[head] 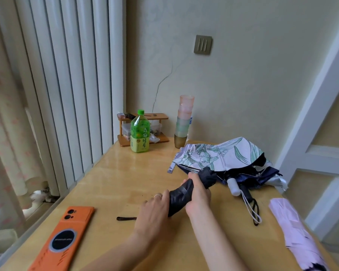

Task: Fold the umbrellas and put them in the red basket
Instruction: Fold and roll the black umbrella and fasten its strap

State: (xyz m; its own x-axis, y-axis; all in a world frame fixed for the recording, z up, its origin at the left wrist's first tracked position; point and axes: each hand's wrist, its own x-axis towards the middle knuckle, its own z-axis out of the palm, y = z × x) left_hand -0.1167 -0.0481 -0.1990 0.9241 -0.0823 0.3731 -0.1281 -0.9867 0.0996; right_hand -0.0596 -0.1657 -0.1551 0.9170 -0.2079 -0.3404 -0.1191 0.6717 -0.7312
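Head view, left to right: your orange phone (63,237) lies at the near left of the counter (110,182), and a dark cord (125,218) pokes out from behind your left hand (155,212). That hand's fingers curl round the near end of the black umbrella (181,194); your right hand (199,194) wraps its fingers round the rolled canopy just beyond. You look to be mid-roll on this one. Farther right, the floral umbrella (219,153) lies half collapsed, and a pink umbrella (294,231) rests at the near right edge. Next, twist the canopy tight and fasten its tab, which I cannot make out. The red basket is out of sight, so you must locate it.
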